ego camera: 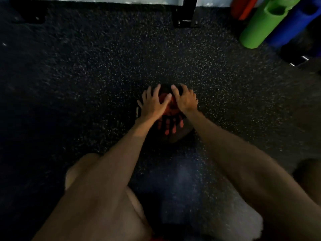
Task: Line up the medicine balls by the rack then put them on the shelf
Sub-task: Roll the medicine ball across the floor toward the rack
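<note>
A black medicine ball [171, 126] with red-orange markings sits on the dark speckled floor in the middle of the view. My left hand [153, 103] lies on its top left with fingers spread over the curve. On the top right lies my right hand [185, 100], fingers spread and bent over the far side. Both hands touch the ball, and they hide most of its upper half. The rack's black feet [185, 18] stand at the far edge of the floor, well beyond the ball.
Green [260, 23], blue [291, 26] and red [243, 7] foam rollers stand at the far right. A dark weight with a chrome end [298, 58] lies beside them. A white wall base runs along the top. My knees show at the bottom.
</note>
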`<state>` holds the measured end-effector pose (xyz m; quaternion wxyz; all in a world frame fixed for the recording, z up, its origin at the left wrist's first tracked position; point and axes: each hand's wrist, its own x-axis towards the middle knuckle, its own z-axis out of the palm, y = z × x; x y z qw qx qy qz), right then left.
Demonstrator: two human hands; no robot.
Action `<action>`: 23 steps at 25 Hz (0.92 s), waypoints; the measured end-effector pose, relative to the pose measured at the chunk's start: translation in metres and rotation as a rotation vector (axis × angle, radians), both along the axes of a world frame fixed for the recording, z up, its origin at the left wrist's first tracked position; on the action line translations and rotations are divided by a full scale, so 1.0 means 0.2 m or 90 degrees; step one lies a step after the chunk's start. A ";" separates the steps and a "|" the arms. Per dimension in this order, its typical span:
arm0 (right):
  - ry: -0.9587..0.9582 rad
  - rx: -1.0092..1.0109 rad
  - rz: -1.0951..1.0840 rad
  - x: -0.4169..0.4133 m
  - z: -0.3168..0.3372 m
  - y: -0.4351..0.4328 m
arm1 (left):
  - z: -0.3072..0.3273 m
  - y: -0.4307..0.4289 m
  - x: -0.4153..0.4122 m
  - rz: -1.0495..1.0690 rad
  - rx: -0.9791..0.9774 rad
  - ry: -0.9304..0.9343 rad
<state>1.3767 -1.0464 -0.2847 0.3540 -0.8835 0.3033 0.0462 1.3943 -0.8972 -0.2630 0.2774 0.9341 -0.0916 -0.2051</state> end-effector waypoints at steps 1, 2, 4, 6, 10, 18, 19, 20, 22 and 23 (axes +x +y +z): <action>0.018 0.011 -0.032 0.11 0.00 -0.01 | -0.01 0.03 0.00 -0.034 -0.012 -0.005; 0.008 0.014 -0.059 0.18 0.01 -0.01 | -0.04 0.06 0.03 -0.060 -0.025 -0.009; -0.071 -0.018 -0.077 0.22 -0.01 0.01 | -0.07 0.06 0.17 -0.074 -0.031 0.000; -0.174 -0.087 -0.043 0.12 -0.04 0.05 | -0.07 -0.01 0.37 -0.048 -0.020 0.049; -0.293 -0.169 -0.006 -0.05 -0.18 0.13 | -0.07 -0.15 0.64 0.073 -0.033 0.055; -0.118 0.040 -0.003 0.69 -0.06 -0.36 | -0.27 -0.09 0.53 0.054 -0.163 -0.104; -0.126 0.038 -0.018 0.74 -0.06 -0.37 | -0.28 -0.12 0.57 0.050 -0.156 -0.109; -0.161 0.019 -0.025 0.74 -0.08 -0.37 | -0.27 -0.17 0.64 0.060 -0.157 -0.104; -0.256 -0.055 -0.009 0.63 -0.16 -0.30 | -0.24 -0.25 0.85 0.101 -0.162 -0.064; -0.294 -0.108 0.009 0.57 -0.22 -0.26 | -0.23 -0.28 0.94 0.116 -0.154 -0.038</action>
